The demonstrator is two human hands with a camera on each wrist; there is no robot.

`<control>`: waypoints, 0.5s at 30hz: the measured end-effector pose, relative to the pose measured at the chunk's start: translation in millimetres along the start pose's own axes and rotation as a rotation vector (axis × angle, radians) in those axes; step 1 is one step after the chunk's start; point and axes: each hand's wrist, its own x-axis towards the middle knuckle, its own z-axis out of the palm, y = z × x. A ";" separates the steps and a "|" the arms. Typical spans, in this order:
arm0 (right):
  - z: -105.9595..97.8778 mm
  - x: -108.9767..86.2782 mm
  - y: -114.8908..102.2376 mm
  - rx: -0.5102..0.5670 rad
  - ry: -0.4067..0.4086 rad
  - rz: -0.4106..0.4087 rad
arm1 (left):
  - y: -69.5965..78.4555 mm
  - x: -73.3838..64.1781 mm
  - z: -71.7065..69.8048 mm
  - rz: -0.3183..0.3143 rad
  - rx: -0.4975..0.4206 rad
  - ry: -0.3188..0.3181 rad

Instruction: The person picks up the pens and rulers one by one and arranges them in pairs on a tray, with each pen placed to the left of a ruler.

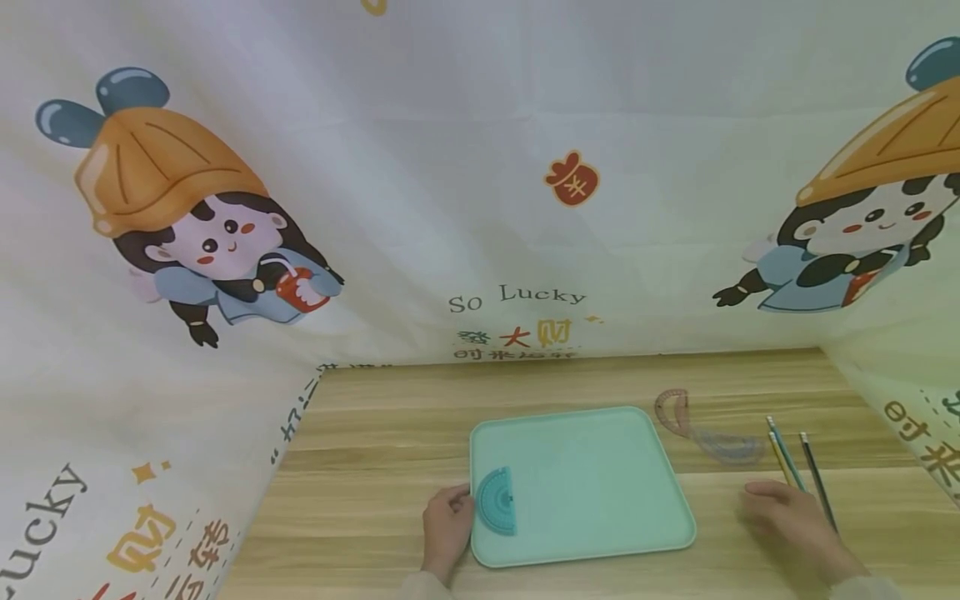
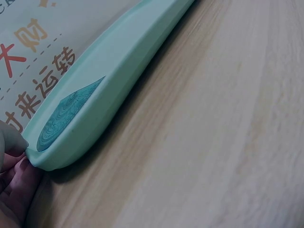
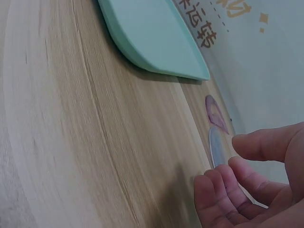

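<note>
A mint-green tray [image 1: 592,483] lies on the wooden table, and a teal protractor [image 1: 497,501] rests inside it along the left side. My left hand [image 1: 448,525] pinches the tray's left rim, with the thumb over the edge and fingers beneath it in the left wrist view. To the right of the tray, my right hand [image 1: 791,521] is over the table with nothing in it. Its fingers [image 3: 209,192] are loosely bent and the thumb stands apart from them. In the head view this hand overlaps the lower ends of the pencils [image 1: 817,475].
Beyond the right hand lie a pinkish clear protractor [image 1: 681,412] and a bluish clear protractor [image 1: 727,446], near the tray's right edge. A printed white curtain [image 1: 480,208] encloses the wooden table [image 1: 360,467] at the back and sides.
</note>
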 end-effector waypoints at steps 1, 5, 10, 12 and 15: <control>-1.1 -0.3 1.0 0.001 -0.001 0.003 | -0.2 0.1 0.3 0.002 -0.001 0.002; -6.0 -1.4 6.0 -0.011 -0.012 0.009 | -1.1 0.7 1.7 0.005 0.001 0.006; -12.8 -1.7 12.9 -0.028 -0.027 0.018 | -1.4 1.3 3.1 0.001 0.010 0.009; -15.1 -1.8 14.8 -0.036 -0.016 0.021 | -1.2 1.0 3.2 0.000 0.010 0.009; -17.9 -2.3 17.2 -0.049 0.004 0.011 | -0.7 0.0 2.8 0.002 0.006 0.008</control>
